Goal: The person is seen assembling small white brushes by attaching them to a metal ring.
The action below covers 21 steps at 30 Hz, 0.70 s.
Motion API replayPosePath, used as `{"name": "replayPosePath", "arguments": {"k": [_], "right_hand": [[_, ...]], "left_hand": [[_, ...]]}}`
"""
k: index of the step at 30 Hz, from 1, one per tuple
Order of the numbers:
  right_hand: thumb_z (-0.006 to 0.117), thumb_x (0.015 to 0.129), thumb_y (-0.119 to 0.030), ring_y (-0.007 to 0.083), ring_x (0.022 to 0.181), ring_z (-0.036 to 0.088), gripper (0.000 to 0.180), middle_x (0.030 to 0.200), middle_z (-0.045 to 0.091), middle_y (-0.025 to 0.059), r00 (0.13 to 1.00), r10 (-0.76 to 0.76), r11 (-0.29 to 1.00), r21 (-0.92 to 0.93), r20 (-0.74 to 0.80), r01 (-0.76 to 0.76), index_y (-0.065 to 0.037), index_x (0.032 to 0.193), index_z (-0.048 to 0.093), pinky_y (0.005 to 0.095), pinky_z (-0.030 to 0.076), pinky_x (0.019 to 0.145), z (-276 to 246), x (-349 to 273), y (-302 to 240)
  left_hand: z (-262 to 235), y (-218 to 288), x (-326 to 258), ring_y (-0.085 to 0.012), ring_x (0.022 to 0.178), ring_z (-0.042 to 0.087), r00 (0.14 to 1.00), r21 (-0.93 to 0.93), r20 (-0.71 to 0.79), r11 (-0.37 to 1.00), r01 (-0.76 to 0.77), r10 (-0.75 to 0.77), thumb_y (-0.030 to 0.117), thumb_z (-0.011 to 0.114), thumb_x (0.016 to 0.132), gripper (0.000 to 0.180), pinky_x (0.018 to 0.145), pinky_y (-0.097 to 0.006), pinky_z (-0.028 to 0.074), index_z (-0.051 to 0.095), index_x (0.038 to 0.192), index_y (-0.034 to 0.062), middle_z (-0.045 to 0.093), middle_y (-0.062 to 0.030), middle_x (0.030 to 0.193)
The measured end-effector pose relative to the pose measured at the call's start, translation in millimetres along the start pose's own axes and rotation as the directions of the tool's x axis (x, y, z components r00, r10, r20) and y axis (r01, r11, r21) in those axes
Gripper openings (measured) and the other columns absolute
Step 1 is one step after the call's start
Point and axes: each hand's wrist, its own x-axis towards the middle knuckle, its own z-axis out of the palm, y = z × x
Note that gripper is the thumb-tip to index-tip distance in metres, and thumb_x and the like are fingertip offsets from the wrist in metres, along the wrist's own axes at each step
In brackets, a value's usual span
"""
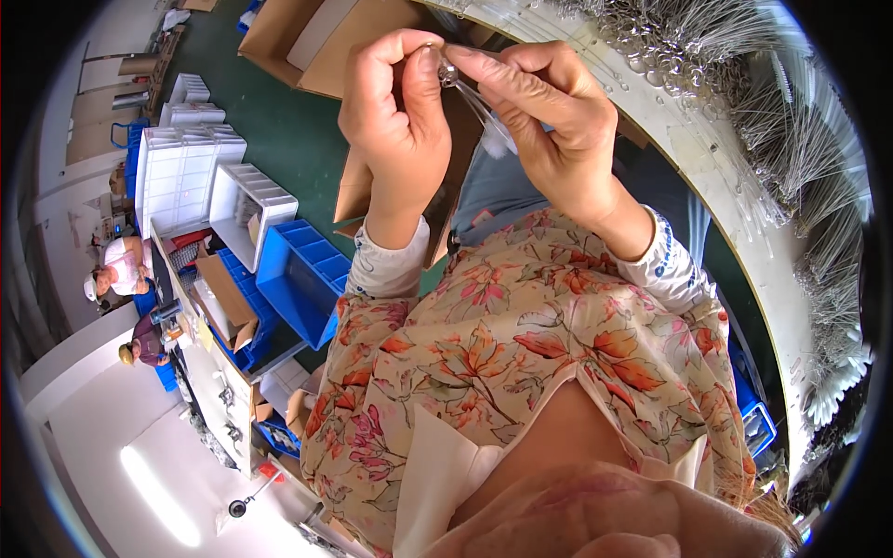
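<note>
My left hand (400, 121) is closed in a pinch, thumb against forefinger, on a small shiny metal ring (448, 74). My right hand (553, 121) meets it from the other side, thumb and forefinger pinched at the same ring. From the ring, thin wire brushes (477, 104) hang down beside my right fingers, ending in a white bristled tip (497, 141). The fingertips cover part of the ring, and how the wires join it is hard to make out. Both hands are raised above my lap, next to the table edge.
A pale curved table (735, 186) runs along my right, heaped with wire brushes (800, 139) and loose metal rings (651, 70). Cardboard boxes (321, 42) stand ahead. Blue crates (302, 279) and white crates (186, 172) are on the left. Two people (121, 265) sit farther off.
</note>
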Motion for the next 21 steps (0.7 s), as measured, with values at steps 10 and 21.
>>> {"name": "replayPosePath", "arguments": {"k": [10, 21], "right_hand": [[0.062, 0.08, 0.005, 0.0124, 0.073, 0.054, 0.031, 0.086, 0.055, 0.0035, 0.998, 0.064, 0.986, 0.155, -0.018, -0.061, -0.008, 0.107, 0.068, 0.0224, 0.045, 0.064, -10, -9, -11], [0.065, 0.076, 0.005, 0.0142, 0.075, 0.055, 0.034, 0.083, 0.055, 0.0044, 0.999, 0.032, 0.997, 0.068, -0.016, -0.031, -0.013, 0.105, 0.069, 0.0223, 0.045, 0.064, -8, -3, -5]], "left_hand": [[3, 0, -1, -0.0047, 0.062, 0.049, 0.997, -0.202, -0.049, 0.977, -0.073, 0.064, 0.004, 0.05, 0.092, 0.011, 0.047, -0.016, 0.038, 0.051, 0.1, -0.0035, 0.058, -0.0074, 0.089], [8, 1, -4, -0.0043, 0.064, 0.05, 0.992, -0.047, -0.039, 0.992, -0.118, 0.117, 0.003, 0.049, 0.092, 0.009, 0.05, -0.016, 0.04, 0.052, 0.099, -0.0026, 0.058, -0.006, 0.088]]}}
